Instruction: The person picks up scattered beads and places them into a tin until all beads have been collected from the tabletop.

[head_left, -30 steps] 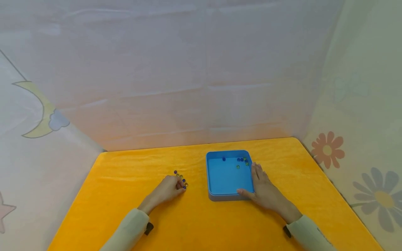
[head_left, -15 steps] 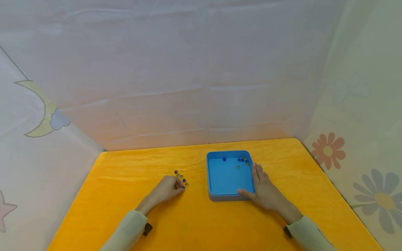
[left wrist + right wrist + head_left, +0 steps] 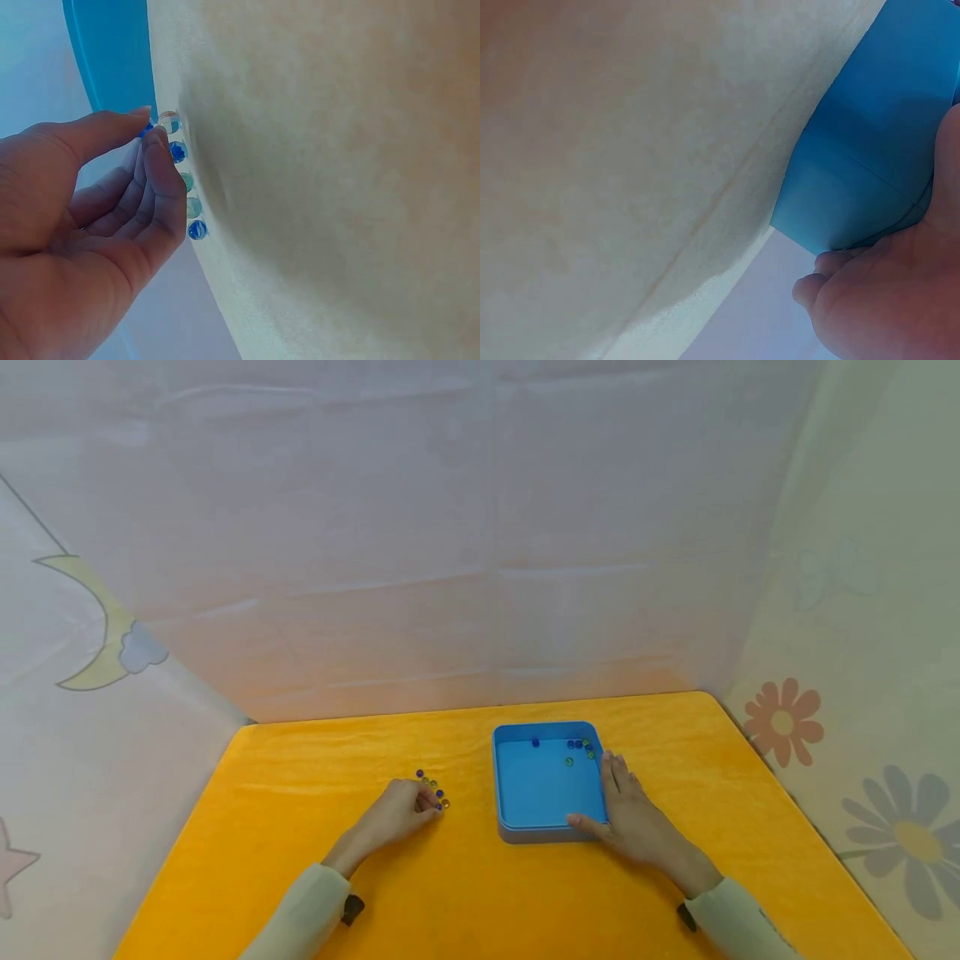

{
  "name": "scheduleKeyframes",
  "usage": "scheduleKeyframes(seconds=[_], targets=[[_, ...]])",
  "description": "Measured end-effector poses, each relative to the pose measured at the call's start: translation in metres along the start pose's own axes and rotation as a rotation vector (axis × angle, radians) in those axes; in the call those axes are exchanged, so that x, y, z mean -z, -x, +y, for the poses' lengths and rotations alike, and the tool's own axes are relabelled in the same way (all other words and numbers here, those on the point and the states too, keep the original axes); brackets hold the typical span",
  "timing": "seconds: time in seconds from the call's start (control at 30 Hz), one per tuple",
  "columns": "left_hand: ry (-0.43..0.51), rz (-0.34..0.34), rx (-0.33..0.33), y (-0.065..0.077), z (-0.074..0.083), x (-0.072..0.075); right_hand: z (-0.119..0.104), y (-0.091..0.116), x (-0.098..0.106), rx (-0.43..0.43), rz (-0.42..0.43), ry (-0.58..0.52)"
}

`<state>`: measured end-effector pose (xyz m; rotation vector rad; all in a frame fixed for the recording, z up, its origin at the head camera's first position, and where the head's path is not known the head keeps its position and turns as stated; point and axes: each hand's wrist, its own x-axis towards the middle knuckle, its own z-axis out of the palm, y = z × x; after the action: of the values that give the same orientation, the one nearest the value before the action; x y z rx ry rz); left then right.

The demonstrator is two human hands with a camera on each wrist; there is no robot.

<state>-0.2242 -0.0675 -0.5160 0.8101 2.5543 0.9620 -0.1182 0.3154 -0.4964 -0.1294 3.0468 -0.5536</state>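
In the head view my left hand (image 3: 397, 814) is low over the yellow cloth, its thumb and index finger pinching a blue marble (image 3: 147, 130). Right beside those fingertips runs a slanting row of several glass marbles, among them a blue marble (image 3: 178, 151), a clear amber-tinted marble (image 3: 446, 803) and greenish ones. My right hand (image 3: 637, 818) rests against the right side of a square blue box (image 3: 540, 835). Its fingers lie straight along the right rim and the thumb touches the front rim. Part of the held marble is hidden by my fingers.
Inside the blue box, several blue and yellow-green marbles (image 3: 578, 744) sit near the back right corner, with a lone blue marble (image 3: 536, 742) at the back left. A yellow cloth (image 3: 465, 902) covers the table. Fabric walls (image 3: 390, 568) enclose its back and sides.
My left hand has shifted very slightly left, the blue marble staying at its fingertips. My right hand and the box have kept their places.
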Motion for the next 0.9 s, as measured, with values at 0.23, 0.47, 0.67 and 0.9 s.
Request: scheduleKeyframes(seconds=[0.23, 0.47, 0.67, 0.9], targets=[[0.004, 0.022, -0.020, -0.002, 0.002, 0.001, 0.000, -0.001, -0.001, -0.013, -0.011, -0.010], [-0.015, 0.032, -0.045, -0.006, 0.004, 0.003, 0.001, -0.001, -0.002, -0.014, -0.011, -0.008], [0.007, 0.018, -0.016, -0.010, 0.009, 0.005, 0.002, -0.001, -0.002, -0.020, -0.018, -0.012], [0.038, 0.010, 0.004, -0.015, 0.018, 0.008, -0.001, -0.001, 0.000, -0.006, -0.009, -0.010]])
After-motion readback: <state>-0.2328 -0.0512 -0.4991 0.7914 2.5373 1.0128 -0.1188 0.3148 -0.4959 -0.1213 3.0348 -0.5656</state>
